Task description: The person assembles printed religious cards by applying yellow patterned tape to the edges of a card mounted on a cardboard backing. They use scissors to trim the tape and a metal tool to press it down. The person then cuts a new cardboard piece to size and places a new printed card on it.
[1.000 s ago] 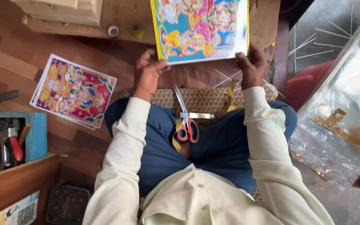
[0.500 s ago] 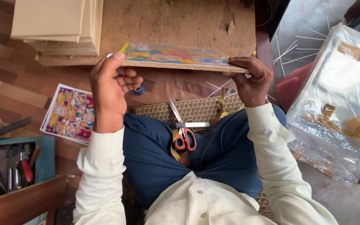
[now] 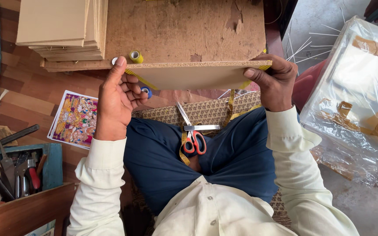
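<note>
A thin rectangular board (image 3: 193,76) of pale tan pressed fibre was held level above the lap, its long edge turned toward the camera, so that mostly its plain underside and rough edge showed. The left hand (image 3: 117,102) gripped its left end, thumb raised against the edge and fingers curled beneath. The right hand (image 3: 276,83) clasped its right end, fingers wrapped over the top. It hung just in front of the worn wooden desk (image 3: 189,30).

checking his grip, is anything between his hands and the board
Nothing visible. The left hand and right hand both grip the board directly at its ends. The scissors lie apart, below on his lap.
</note>
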Action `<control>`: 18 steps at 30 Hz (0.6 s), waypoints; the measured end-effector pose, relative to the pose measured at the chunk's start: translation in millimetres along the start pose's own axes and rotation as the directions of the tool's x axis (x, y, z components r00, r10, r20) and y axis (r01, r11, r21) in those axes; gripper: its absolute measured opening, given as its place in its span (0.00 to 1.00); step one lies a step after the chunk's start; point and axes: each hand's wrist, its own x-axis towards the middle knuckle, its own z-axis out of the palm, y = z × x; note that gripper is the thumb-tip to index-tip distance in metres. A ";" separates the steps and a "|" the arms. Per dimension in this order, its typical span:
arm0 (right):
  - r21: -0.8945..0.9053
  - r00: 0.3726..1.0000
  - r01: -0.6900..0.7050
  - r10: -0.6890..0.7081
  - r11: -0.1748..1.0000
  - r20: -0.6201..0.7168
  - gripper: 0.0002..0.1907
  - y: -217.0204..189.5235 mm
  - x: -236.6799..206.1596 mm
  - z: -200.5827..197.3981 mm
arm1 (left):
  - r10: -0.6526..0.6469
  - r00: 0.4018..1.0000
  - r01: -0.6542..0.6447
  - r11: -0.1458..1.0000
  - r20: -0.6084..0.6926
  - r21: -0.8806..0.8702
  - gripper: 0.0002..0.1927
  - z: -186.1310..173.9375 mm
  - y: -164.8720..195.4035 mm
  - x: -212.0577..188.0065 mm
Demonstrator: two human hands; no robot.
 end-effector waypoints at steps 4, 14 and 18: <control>0.104 0.998 -0.054 0.056 0.993 -0.022 0.10 8.2 -1.8 -1.2 | 0.134 0.989 -0.133 0.991 0.059 -0.013 0.27 0.2 -5.1 -3.4; 0.393 0.971 -0.197 0.233 0.898 -0.045 0.07 33.4 -4.4 -2.9 | 0.785 0.620 -0.732 0.575 0.007 0.364 0.19 19.0 -12.8 -15.7; 0.445 0.962 -0.229 0.271 0.866 -0.034 0.06 40.9 -6.0 -0.7 | 0.827 0.554 -0.814 0.515 0.097 0.268 0.19 25.7 -2.9 -19.7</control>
